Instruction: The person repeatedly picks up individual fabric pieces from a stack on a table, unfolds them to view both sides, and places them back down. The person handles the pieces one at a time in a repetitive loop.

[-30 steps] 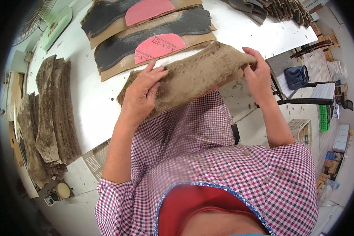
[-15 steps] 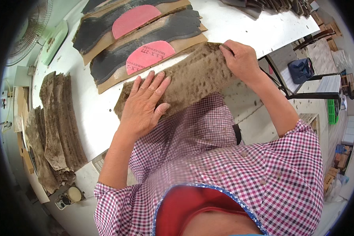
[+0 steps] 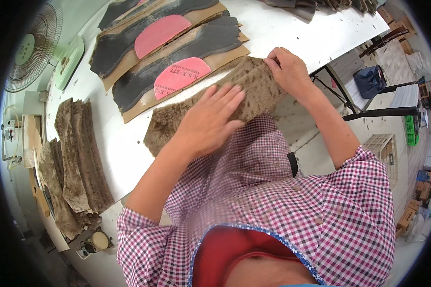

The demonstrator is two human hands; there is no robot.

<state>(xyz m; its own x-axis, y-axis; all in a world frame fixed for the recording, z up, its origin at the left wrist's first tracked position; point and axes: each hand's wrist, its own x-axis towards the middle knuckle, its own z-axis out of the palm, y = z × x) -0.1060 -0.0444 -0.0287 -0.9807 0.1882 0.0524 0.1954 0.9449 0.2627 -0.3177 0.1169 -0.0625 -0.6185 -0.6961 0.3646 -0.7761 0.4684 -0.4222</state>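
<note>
With your left hand [image 3: 207,125] flat, fingers extended, on the strip [image 3: 257,86] at the table's [image 3: 292,40] near edge, and your right hand [image 3: 288,75] pinching its right end, uneven palm pressure could skew it lapward.

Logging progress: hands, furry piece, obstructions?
Left hand palm-down on furry brown piece; right hand at its right end; pink-patched pieces just beyond, nothing seen blocking.

A white tabletop [image 3: 321,36] crosses the upper frame. Fuzzy brown strips [image 3: 79,158] are stacked at left; black-and-tan pieces [image 3: 131,91] with pink patches [image 3: 182,74] overlap at upper centre. A fuzzy panel [image 3: 257,86] lies mid-frame; a brown pile [image 3: 333,5] sits top right.
</note>
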